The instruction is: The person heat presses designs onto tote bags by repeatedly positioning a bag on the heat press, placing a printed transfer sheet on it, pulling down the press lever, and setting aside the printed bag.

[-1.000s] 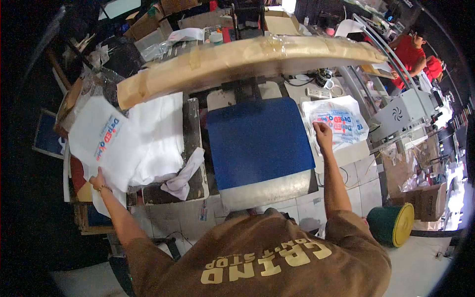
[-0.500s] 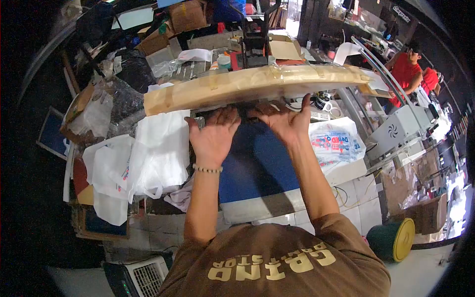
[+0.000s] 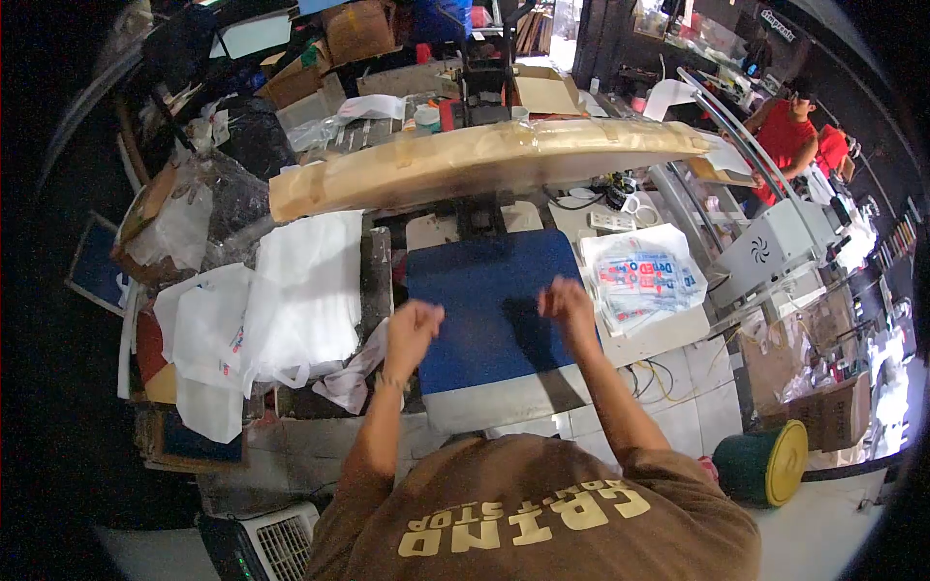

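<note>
My left hand (image 3: 415, 329) hovers at the left edge of a blue padded board (image 3: 484, 320), its fingers curled in; whether it pinches anything is too small to tell. Over the board's right side is my right hand (image 3: 568, 308), fingers also curled, nothing clear between them. A long panel wrapped in brown paper and tape (image 3: 484, 160) stands beyond the board, touched by neither hand. White bags (image 3: 310, 281) lie left of the board. A stack of printed white bags (image 3: 644, 276) sits on its right.
A grey machine box (image 3: 770, 247) with rails stands at the right. A person in red (image 3: 783, 136) is behind it. A green bin with a yellow lid (image 3: 770, 465) is at the lower right, a white appliance (image 3: 276, 542) at the lower left. Cardboard boxes (image 3: 358, 31) lie at the back.
Both hands have come back from the wrapped panel toward me, and their spread fingers have curled. More of the blue board shows. The view has shifted slightly.
</note>
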`<control>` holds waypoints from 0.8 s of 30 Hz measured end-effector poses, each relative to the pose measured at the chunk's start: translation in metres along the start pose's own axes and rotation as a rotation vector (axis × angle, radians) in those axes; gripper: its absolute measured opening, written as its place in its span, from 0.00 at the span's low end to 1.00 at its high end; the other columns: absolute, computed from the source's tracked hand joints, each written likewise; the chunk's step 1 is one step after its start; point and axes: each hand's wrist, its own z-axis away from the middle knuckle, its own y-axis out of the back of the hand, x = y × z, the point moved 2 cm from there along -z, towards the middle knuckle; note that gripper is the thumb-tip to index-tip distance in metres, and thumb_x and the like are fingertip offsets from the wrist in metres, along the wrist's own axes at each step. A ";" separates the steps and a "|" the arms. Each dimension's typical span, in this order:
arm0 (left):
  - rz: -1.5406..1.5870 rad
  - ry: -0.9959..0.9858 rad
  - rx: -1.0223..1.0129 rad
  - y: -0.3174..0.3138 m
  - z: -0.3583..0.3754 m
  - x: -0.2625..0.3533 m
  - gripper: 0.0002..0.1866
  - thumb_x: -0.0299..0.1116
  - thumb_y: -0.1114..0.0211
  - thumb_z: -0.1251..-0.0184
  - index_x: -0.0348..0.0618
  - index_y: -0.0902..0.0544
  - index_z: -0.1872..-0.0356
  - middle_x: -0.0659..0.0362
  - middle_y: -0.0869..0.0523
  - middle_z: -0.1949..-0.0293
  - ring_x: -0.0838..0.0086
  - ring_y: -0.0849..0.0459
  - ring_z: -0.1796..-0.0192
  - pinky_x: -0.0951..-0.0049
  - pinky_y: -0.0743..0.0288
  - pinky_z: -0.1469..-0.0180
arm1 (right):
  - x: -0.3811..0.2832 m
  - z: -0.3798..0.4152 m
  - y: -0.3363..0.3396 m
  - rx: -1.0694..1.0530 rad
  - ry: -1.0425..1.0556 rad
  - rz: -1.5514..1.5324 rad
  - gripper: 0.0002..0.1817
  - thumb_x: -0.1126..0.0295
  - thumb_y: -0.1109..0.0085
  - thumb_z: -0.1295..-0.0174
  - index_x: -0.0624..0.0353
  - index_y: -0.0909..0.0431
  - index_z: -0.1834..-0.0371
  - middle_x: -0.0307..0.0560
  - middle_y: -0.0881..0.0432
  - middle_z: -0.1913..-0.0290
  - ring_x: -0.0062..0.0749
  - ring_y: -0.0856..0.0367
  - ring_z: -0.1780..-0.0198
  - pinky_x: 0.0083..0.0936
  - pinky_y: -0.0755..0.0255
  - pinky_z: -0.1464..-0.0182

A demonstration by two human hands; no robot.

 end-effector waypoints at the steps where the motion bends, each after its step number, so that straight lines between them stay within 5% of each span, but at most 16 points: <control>1: -0.180 -0.083 0.015 -0.004 0.023 -0.022 0.07 0.30 0.34 0.31 0.39 0.20 0.68 0.58 0.15 0.73 0.62 0.20 0.76 0.63 0.29 0.72 | 0.003 0.034 0.007 0.048 0.097 0.416 0.21 0.52 0.35 0.37 0.62 0.19 0.68 0.49 0.19 0.71 0.38 0.18 0.66 0.35 0.25 0.63; 2: -0.287 -0.137 0.000 -0.007 0.045 -0.048 0.09 0.30 0.34 0.32 0.39 0.21 0.70 0.56 0.17 0.75 0.61 0.22 0.77 0.63 0.29 0.72 | 0.003 0.066 0.011 0.090 0.196 0.832 0.18 0.57 0.32 0.38 0.62 0.19 0.74 0.50 0.20 0.75 0.36 0.19 0.70 0.35 0.27 0.67; 4: -0.375 -0.344 0.112 -0.005 0.088 -0.074 0.12 0.32 0.33 0.34 0.37 0.22 0.73 0.53 0.22 0.80 0.57 0.25 0.79 0.62 0.31 0.72 | 0.015 0.117 0.032 -0.167 0.498 1.289 0.14 0.63 0.31 0.40 0.63 0.18 0.75 0.52 0.19 0.72 0.30 0.21 0.71 0.32 0.30 0.69; 5: -0.353 -0.501 0.241 -0.003 0.107 -0.079 0.13 0.33 0.32 0.34 0.35 0.23 0.74 0.52 0.25 0.83 0.55 0.27 0.81 0.61 0.32 0.73 | 0.007 0.140 0.028 -0.205 0.379 1.095 0.15 0.65 0.30 0.40 0.62 0.21 0.78 0.49 0.20 0.75 0.27 0.23 0.75 0.28 0.33 0.73; 7: -0.501 -0.239 0.484 0.008 0.160 -0.116 0.16 0.36 0.32 0.34 0.33 0.23 0.74 0.50 0.25 0.81 0.55 0.24 0.77 0.59 0.31 0.70 | 0.016 0.188 0.048 -0.214 0.093 0.874 0.18 0.65 0.31 0.39 0.61 0.24 0.82 0.45 0.20 0.78 0.24 0.26 0.80 0.25 0.36 0.76; 9: -0.493 0.309 0.189 0.026 0.228 -0.200 0.18 0.40 0.35 0.30 0.32 0.22 0.70 0.50 0.23 0.77 0.57 0.24 0.76 0.58 0.31 0.70 | 0.035 0.229 0.100 -0.012 -0.213 0.744 0.20 0.59 0.34 0.36 0.61 0.21 0.81 0.45 0.20 0.79 0.24 0.26 0.82 0.24 0.35 0.77; 10: -0.716 0.277 -0.239 0.030 0.278 -0.303 0.13 0.41 0.39 0.27 0.39 0.23 0.61 0.46 0.19 0.62 0.67 0.20 0.65 0.62 0.25 0.65 | 0.040 0.249 0.121 0.168 -0.355 0.635 0.21 0.56 0.36 0.34 0.61 0.19 0.79 0.44 0.19 0.80 0.23 0.26 0.82 0.23 0.34 0.77; 11: -0.770 0.464 -0.414 0.028 0.332 -0.336 0.13 0.41 0.39 0.27 0.39 0.23 0.61 0.46 0.19 0.62 0.67 0.19 0.66 0.62 0.25 0.65 | 0.054 0.269 0.147 0.345 -0.434 0.506 0.22 0.54 0.39 0.33 0.62 0.19 0.76 0.46 0.19 0.79 0.26 0.24 0.80 0.25 0.31 0.76; 12: -0.755 0.629 -0.454 0.029 0.379 -0.345 0.13 0.41 0.39 0.27 0.39 0.23 0.61 0.47 0.18 0.62 0.67 0.19 0.66 0.62 0.25 0.65 | 0.080 0.293 0.180 0.522 -0.513 0.371 0.24 0.52 0.43 0.31 0.63 0.18 0.74 0.47 0.19 0.78 0.28 0.22 0.78 0.28 0.29 0.75; 14: -0.612 0.889 -0.354 0.040 0.447 -0.339 0.14 0.41 0.40 0.27 0.39 0.22 0.61 0.47 0.18 0.62 0.66 0.19 0.66 0.62 0.25 0.65 | 0.181 0.371 0.272 0.621 -0.907 0.078 0.20 0.54 0.33 0.40 0.64 0.15 0.69 0.50 0.17 0.74 0.30 0.22 0.71 0.33 0.29 0.70; 17: -0.478 1.137 -0.181 0.056 0.512 -0.307 0.14 0.41 0.40 0.28 0.39 0.20 0.61 0.48 0.17 0.62 0.65 0.18 0.67 0.61 0.24 0.64 | 0.212 0.424 0.296 0.448 -1.282 0.078 0.18 0.55 0.36 0.38 0.63 0.17 0.62 0.50 0.16 0.68 0.33 0.20 0.68 0.36 0.27 0.67; 24: -0.367 1.239 -0.046 0.040 0.546 -0.279 0.15 0.42 0.41 0.28 0.38 0.18 0.61 0.50 0.15 0.63 0.63 0.17 0.68 0.60 0.24 0.63 | 0.238 0.400 0.355 -0.233 -1.417 0.538 0.20 0.58 0.43 0.33 0.60 0.21 0.46 0.52 0.14 0.56 0.40 0.16 0.62 0.42 0.22 0.63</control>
